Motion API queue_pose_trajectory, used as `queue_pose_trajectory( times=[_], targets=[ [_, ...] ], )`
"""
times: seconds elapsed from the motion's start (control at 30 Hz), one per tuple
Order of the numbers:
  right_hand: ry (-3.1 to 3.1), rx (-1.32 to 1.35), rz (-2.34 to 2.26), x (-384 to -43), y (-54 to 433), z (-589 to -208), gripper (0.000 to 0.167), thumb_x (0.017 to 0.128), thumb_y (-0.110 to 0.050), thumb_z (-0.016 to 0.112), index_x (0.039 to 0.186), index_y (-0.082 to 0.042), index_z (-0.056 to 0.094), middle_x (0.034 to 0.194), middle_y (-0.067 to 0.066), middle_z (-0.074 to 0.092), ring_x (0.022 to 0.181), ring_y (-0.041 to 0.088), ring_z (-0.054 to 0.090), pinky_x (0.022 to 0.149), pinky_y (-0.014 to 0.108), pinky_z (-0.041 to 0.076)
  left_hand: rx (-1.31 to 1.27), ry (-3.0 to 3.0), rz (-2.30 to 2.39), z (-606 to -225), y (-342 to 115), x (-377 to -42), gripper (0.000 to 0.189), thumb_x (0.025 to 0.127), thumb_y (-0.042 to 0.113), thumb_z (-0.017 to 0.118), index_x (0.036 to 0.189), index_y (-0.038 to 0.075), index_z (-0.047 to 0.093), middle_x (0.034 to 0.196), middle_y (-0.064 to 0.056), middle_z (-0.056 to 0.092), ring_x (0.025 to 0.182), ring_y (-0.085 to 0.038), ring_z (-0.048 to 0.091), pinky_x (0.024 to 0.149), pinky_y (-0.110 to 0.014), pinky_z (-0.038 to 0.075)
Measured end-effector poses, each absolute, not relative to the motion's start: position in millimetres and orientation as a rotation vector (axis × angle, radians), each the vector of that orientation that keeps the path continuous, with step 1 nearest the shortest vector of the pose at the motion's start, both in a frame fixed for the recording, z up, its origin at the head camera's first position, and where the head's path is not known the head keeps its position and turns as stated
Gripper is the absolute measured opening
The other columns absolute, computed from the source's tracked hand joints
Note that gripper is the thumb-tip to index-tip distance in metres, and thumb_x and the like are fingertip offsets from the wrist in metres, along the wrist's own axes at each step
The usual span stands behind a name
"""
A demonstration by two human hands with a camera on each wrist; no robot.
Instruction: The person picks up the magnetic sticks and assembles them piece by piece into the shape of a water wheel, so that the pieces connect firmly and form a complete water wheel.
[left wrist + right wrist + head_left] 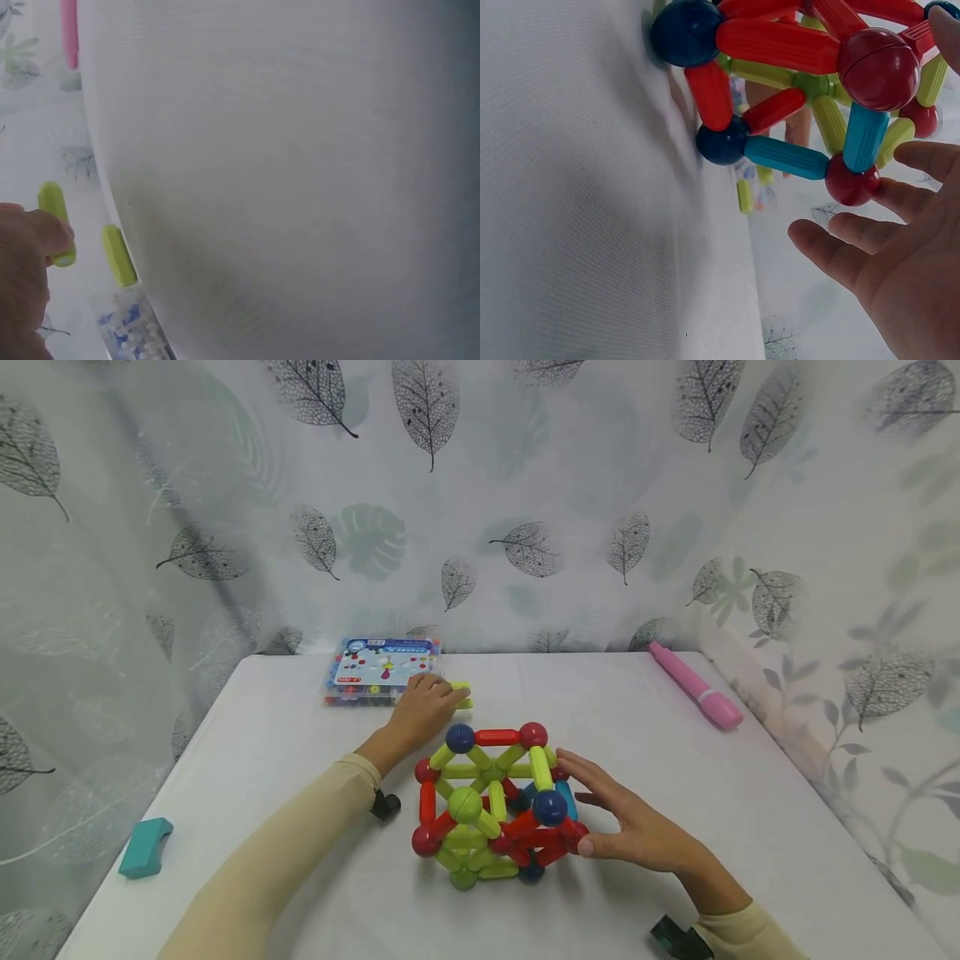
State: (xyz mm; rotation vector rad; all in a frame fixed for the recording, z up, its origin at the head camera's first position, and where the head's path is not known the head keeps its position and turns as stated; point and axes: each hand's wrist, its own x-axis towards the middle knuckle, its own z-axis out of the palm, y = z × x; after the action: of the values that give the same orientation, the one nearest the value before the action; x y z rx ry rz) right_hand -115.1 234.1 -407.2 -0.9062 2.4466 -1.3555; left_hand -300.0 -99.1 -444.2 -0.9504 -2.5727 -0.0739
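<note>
A ball-and-rod structure (480,837) of red, yellow-green, blue and dark blue pieces stands on the white table. Behind it, my left hand (425,706) reaches beside a clear plastic box. A yellow-green rod (64,251) is pinched between its thumb and fingers. A second yellow-green rod (118,256) lies on the table against the box's end. My right hand (636,822) is at the structure's right side, fingers spread and mostly straight. Its thumb meets a red ball (574,833) in the head view, and fingertips touch another red ball (852,180) in the right wrist view.
The clear box (384,670) with a printed label and colourful pieces stands at the table's back edge. A pink cylindrical object (696,687) lies at the back right. A teal block (145,848) lies by the left edge. Leaf-printed curtains surround the table.
</note>
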Motion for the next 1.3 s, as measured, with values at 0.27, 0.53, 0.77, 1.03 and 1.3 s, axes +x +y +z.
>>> queue_pose_trajectory(
  times=[0.27,0.53,0.77,1.03,1.3],
  targets=[
    [2.436,-0.924,-1.357,-116,232,-409,0.09,0.09,-0.025,0.073,0.163,-0.03,0.02,0.167,-0.002,0.024,0.147,0.027,0.036,0.104,0.061,0.045,-0.911,-2.553,-0.445,-439,-116,-280,0.041,0.09,0.012,0.078,0.129,0.014,0.068,0.114,-0.006,0.074,0.113,-0.026,0.065,0.104,-0.045,0.049],
    [2.465,-0.894,-1.351,-116,234,-410,0.087,0.091,-0.029,0.072,0.163,-0.031,0.022,0.168,-0.003,0.022,0.147,0.031,0.035,0.102,0.064,0.046,-0.969,-2.312,-0.725,-430,-145,-243,0.041,0.084,0.0,0.081,0.123,0.008,0.071,0.106,-0.007,0.067,0.096,-0.02,0.067,0.081,-0.032,0.06],
    [2.449,-0.894,-1.378,-115,232,-410,0.086,0.091,-0.029,0.071,0.163,-0.03,0.023,0.167,-0.003,0.022,0.148,0.032,0.034,0.101,0.065,0.045,-0.751,-2.39,-1.102,-423,-156,-211,0.033,0.088,0.005,0.078,0.12,0.011,0.074,0.107,-0.001,0.066,0.098,-0.014,0.067,0.087,-0.032,0.059],
    [2.441,-0.889,-1.374,-115,230,-406,0.086,0.091,-0.028,0.07,0.163,-0.03,0.023,0.168,-0.002,0.022,0.148,0.032,0.034,0.102,0.064,0.045,-0.281,-2.529,-1.943,-393,-160,-166,0.038,0.095,0.025,0.073,0.13,0.011,0.067,0.116,-0.009,0.067,0.106,-0.023,0.07,0.093,-0.031,0.056],
    [2.446,-0.914,-1.371,-115,231,-407,0.085,0.091,-0.025,0.069,0.162,-0.029,0.024,0.168,-0.002,0.02,0.148,0.03,0.033,0.103,0.063,0.046,-0.165,-2.501,-2.178,-377,-147,-136,0.037,0.095,0.027,0.074,0.126,0.009,0.068,0.117,-0.009,0.07,0.11,-0.025,0.065,0.095,-0.035,0.055]
  ],
)
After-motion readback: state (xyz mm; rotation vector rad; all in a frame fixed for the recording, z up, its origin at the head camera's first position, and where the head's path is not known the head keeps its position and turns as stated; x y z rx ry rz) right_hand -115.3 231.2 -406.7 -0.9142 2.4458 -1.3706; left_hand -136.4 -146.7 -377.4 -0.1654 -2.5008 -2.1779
